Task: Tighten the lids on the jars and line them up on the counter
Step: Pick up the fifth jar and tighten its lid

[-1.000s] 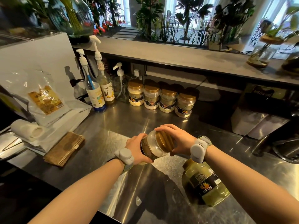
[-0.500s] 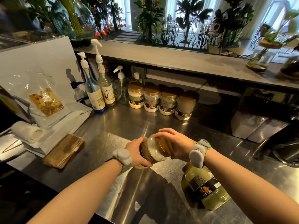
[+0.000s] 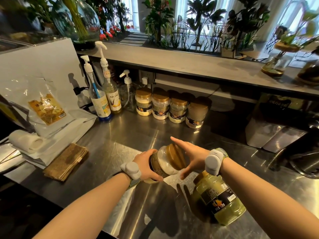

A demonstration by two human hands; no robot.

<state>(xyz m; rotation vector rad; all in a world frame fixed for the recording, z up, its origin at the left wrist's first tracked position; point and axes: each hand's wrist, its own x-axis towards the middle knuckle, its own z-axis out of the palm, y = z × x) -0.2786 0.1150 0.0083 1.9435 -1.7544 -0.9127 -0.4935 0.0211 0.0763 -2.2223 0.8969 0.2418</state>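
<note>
Lying tilted above the counter (image 3: 120, 135), lid end rightward, the jar (image 3: 164, 163) is gripped round its body by the left hand (image 3: 146, 167), while the right hand (image 3: 191, 156), fingers spread, is held flat beside the lid (image 3: 176, 156).

Gold lid (image 3: 175, 156); perhaps white jar (image 3: 164, 163).

You face a steel counter (image 3: 120, 135) under a grey ledge (image 3: 189, 64); beyond it, leafy plants (image 3: 203, 19) stand before bright windows (image 3: 181, 4).
</note>
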